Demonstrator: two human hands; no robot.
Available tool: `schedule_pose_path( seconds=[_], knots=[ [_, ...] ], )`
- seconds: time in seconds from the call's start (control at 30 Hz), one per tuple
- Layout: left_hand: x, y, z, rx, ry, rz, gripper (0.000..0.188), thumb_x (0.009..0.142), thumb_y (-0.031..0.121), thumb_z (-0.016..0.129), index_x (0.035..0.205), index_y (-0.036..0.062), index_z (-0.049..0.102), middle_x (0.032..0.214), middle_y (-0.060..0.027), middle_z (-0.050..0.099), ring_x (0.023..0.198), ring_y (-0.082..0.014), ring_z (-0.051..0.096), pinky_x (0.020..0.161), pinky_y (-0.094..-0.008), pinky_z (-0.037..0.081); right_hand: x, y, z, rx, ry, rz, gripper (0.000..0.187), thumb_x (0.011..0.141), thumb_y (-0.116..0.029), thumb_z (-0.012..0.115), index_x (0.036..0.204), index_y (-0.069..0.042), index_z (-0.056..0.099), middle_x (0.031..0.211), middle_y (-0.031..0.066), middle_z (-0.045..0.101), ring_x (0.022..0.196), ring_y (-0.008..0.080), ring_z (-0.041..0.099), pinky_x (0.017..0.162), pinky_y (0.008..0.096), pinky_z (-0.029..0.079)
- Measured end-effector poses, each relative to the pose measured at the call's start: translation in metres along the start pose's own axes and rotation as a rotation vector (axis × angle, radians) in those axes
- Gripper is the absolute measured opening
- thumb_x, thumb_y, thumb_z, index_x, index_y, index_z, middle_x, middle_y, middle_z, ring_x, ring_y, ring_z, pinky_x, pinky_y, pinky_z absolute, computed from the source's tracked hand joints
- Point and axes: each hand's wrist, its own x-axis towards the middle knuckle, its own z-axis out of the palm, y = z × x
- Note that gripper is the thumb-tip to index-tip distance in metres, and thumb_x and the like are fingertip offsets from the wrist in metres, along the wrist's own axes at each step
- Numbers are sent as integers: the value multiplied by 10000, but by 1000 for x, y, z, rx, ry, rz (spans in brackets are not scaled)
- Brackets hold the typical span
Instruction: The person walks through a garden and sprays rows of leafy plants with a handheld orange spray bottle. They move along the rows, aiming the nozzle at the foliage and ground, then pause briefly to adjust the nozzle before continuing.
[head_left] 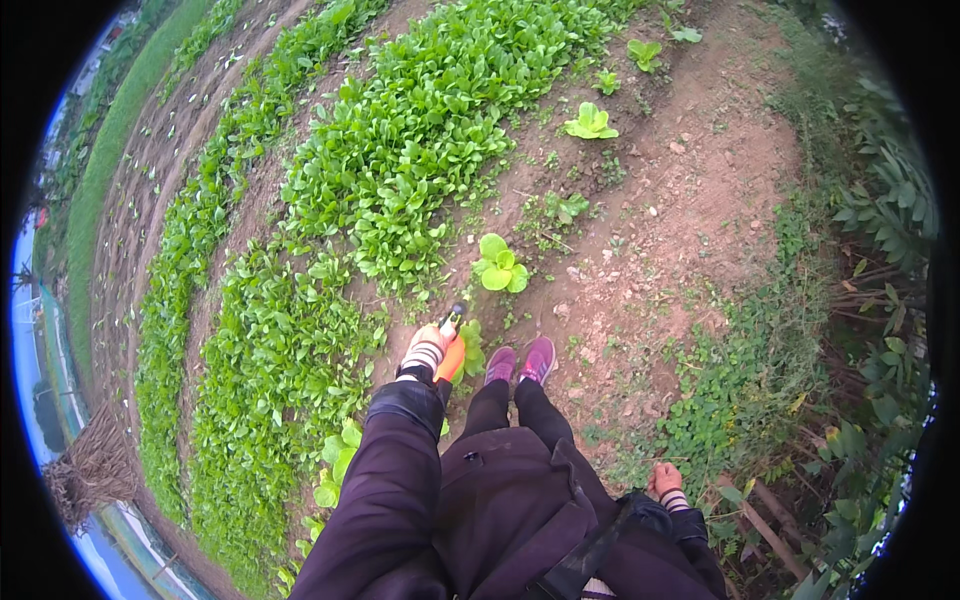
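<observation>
My left hand [428,345] is closed around a hand-held tool [452,358] with an orange body and a dark, rounded tip pointing away from me. Its exact kind does not show, and my hand and sleeve hide part of it. Just beside it grows a light-green leafy plant [470,350], partly covered by the tool. A little farther out, a yellow-green lettuce-like plant [500,265] stands in the soil. Low at my right side, my right hand [663,480] has curled fingers; a thin stalk shows near them, and whether they hold it is unclear.
Dense beds of leafy greens [400,150] run along the left and far side. My pink shoes [520,362] stand on a bare dirt path [640,290]. Shrubs and weeds [770,360] border the right, with woody stems [775,530] near my right arm. Dry straw [95,465] lies far left.
</observation>
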Motion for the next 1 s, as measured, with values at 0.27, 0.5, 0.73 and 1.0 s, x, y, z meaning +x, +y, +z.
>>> schedule_pose_path(
  seconds=[0.27, 0.5, 0.73, 1.0],
  knots=[
    [-23, 10, -3, -413, 60, 327, 322, 766, 368, 546, 850, 62, 596, 798, -194, 585, 799, -378, 537, 701, -388, 422, 7, -70, -1, 2, -12, -289, 192, 864, -199, 456, 762, -37, 463, 509, 50, 499, 385, 116, 462, 356, 258, 373],
    [-77, 44, -46, -602, 10, 674, 293, 804, 302, 565, 878, 18, 556, 732, -43, 536, 693, -152, 501, 652, -279, 412, -6, -181, 6, -52, -152, -475, 188, 873, -204, 466, 780, -41, 468, 554, 17, 493, 421, 84, 440, 401, 234, 371],
    [-131, 101, -103, -469, -184, 628, 364, 650, 204, 710, 939, 54, 549, 851, -58, 541, 796, -166, 522, 721, -284, 424, -73, -341, 67, -319, -464, -872, 178, 852, -202, 507, 808, -30, 497, 604, 16, 517, 518, 101, 480, 484, 251, 413],
    [-175, 142, -133, -526, 66, 879, 612, 575, 98, 692, 1152, 85, 489, 1106, -130, 530, 1075, -274, 474, 922, -332, 367, -151, -403, 152, -801, -19, -1622, 354, 727, -274, 618, 981, -67, 485, 956, 141, 450, 904, 314, 461, 723, 399, 424]
  ],
)
